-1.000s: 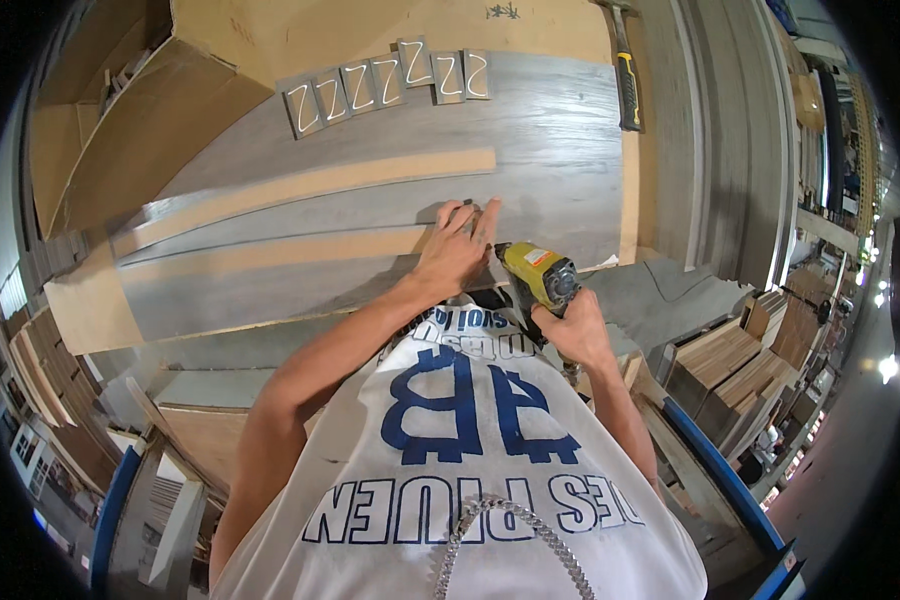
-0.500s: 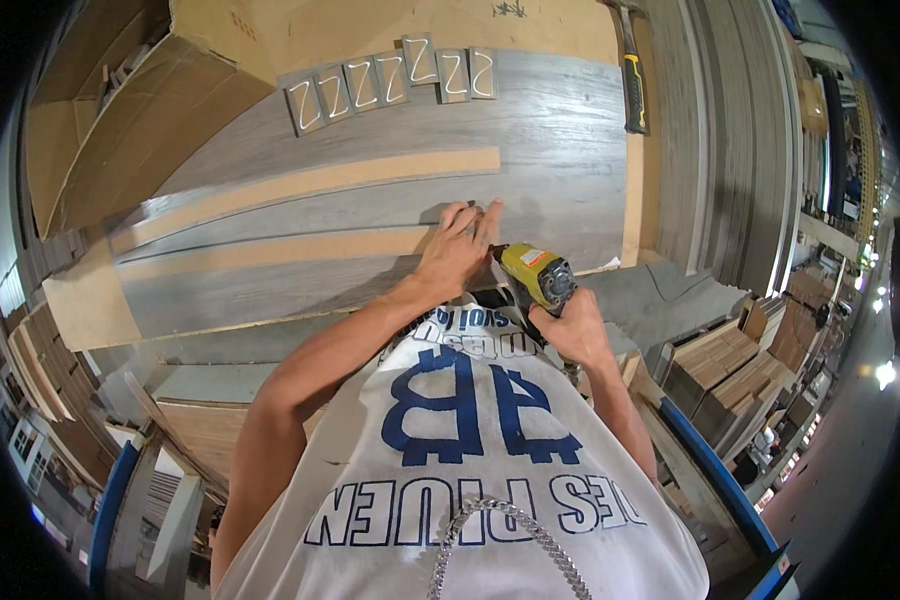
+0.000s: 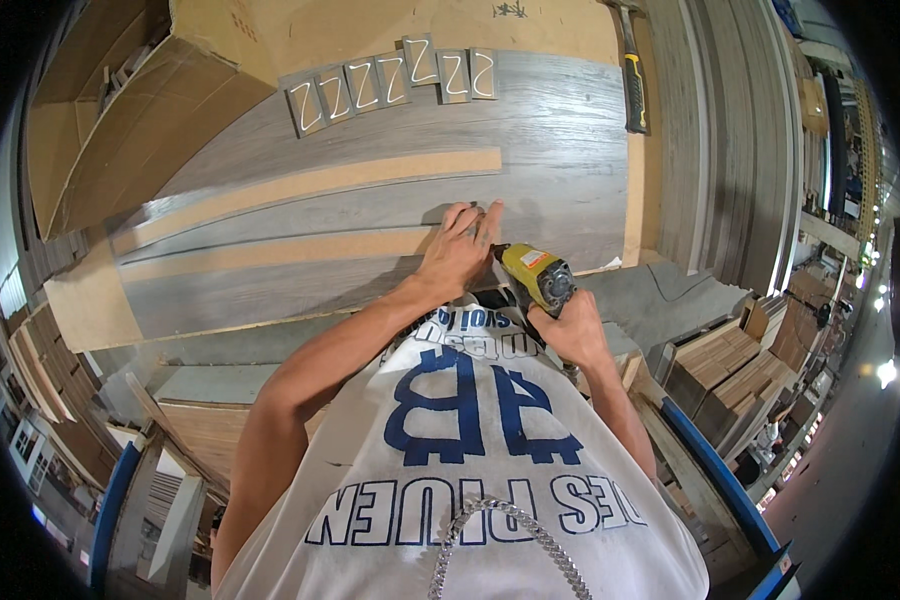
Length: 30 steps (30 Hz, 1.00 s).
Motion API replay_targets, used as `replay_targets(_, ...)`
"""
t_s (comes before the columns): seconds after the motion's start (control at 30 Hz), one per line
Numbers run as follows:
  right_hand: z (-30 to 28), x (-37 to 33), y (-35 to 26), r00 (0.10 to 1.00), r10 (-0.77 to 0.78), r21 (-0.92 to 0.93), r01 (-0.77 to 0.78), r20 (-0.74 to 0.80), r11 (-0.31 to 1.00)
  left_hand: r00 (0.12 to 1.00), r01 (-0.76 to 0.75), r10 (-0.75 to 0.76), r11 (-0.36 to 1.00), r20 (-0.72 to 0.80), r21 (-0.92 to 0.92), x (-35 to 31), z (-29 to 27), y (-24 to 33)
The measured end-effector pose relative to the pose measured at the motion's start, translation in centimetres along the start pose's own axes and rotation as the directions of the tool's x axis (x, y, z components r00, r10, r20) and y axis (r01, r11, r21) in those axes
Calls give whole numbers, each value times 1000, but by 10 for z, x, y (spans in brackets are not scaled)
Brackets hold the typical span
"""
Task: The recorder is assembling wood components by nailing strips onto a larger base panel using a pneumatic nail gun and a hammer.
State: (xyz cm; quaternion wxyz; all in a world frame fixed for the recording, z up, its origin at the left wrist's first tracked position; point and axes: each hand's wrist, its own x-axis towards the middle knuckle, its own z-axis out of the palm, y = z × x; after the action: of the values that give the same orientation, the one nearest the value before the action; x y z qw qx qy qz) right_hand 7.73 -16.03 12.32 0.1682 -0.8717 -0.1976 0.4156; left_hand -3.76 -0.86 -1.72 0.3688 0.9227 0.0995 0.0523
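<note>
My right hand [image 3: 575, 325] is wrapped round the grip of a yellow-green and black power drill [image 3: 537, 275]. The drill lies tipped sideways, its nose pointing left and nearly touching my left hand [image 3: 460, 245]. That hand bends its fingers over the right end of a narrow wooden strip [image 3: 310, 251] and bears down on it; the strip's end and the drill's tip are hidden there. A second strip [image 3: 370, 172] lies beyond it, roughly parallel. Both rest on a grey wood-grain board [image 3: 560, 150].
Several small grey blocks [image 3: 362, 84] with white squiggles lie along the board's far side. A large cardboard box [image 3: 140, 130] stands at the far left, and a hammer [image 3: 634, 85] lies at the far right. Long grey planks [image 3: 735, 150] are stacked to the right, cartons [image 3: 715, 365] below them.
Almost nothing differs. Both hands and the drill hold their places, with only a very slight shift of the whole view.
</note>
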Motion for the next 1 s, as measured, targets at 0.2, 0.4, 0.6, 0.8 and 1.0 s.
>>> replay_targets(0.2,2,-1,-1,1000,-29,-8,29,-10,1000,999,30,-29,997,14,-71,-1,7,-3)
replay_targets(0.4,-6,7,-11,999,-13,40,15,-42,999,995,-60,47,986,-84,-154,-1,-1,-1)
replay_targets(0.6,-1,12,-13,997,-32,28,34,-74,999,994,-46,31,989,-105,-139,-2,3,-4)
replay_targets(0.8,-1,11,-15,998,-30,64,34,-58,997,994,-57,46,992,-99,-114,-3,9,-6)
replay_targets(1.0,-6,8,-7,997,-30,26,32,-66,999,1000,-10,11,999,2,-51,-2,-9,-2)
